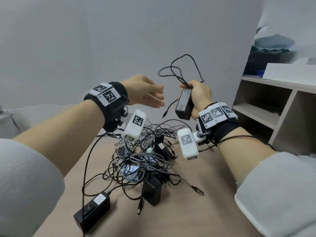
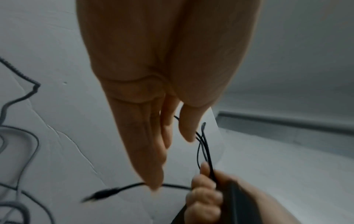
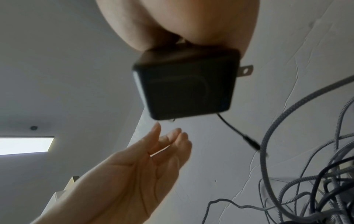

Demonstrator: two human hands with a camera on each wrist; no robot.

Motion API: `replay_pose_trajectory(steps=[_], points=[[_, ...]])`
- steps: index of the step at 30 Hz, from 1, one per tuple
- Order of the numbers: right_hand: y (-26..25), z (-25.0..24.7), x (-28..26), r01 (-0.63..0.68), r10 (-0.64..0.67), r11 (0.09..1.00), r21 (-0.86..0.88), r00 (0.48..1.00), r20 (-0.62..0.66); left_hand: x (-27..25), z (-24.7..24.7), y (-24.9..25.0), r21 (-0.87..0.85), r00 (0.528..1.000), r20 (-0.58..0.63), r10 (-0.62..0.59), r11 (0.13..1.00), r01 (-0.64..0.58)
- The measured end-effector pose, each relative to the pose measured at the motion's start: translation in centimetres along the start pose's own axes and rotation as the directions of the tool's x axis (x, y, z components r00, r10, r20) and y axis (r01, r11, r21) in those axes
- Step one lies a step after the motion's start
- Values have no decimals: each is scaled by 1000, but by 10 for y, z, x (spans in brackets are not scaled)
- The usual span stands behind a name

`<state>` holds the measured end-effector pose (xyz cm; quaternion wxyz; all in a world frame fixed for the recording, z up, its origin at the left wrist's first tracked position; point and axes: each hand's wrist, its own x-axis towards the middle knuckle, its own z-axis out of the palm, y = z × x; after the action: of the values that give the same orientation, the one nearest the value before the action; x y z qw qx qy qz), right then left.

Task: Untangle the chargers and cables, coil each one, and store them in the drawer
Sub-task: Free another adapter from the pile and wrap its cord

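Note:
My right hand (image 1: 196, 94) grips a black charger brick (image 1: 184, 104) raised above the table, with its thin black cable (image 1: 181, 69) looped above the fist and pinched against the brick. The cable's plug end (image 1: 165, 115) dangles to the left. In the right wrist view the brick (image 3: 184, 84) shows a metal prong. My left hand (image 1: 147, 93) hovers just left of the brick, fingers straight and empty; in the left wrist view its fingers (image 2: 153, 144) reach toward the cable loops (image 2: 205, 145). A tangled pile of grey and black cables (image 1: 143, 156) lies on the table below.
The wooden table (image 1: 196, 211) also holds a black adapter (image 1: 93, 211) at front left and another black charger (image 1: 152, 190) in the pile. An open shelf unit (image 1: 266, 103) stands at the right, against a grey wall.

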<state>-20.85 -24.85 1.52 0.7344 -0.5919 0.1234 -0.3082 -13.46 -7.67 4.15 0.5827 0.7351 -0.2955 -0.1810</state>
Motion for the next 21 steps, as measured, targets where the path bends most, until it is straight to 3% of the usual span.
replay_pose_trajectory(steps=[2,6,12,16,19,21], points=[[1,-1,5,29,-30,999,-16,997,-65,-9,15,0,98,991,131,-17,995,4],[6,-6,13,37,-41,999,-34,992,-119,-14,40,1,65,959,285,-8,998,-11],[11,-16,17,75,-85,995,-71,985,-150,-2,65,-3,21,937,345,-64,998,60],[9,-22,13,70,-73,997,-32,991,-112,9,80,-12,-23,890,442,-111,991,135],[14,-36,19,33,-53,978,-204,994,-96,13,85,-20,-18,883,438,-171,980,199],[18,-53,21,-62,33,941,-332,995,-93,11,85,-27,-4,892,400,-209,973,230]])
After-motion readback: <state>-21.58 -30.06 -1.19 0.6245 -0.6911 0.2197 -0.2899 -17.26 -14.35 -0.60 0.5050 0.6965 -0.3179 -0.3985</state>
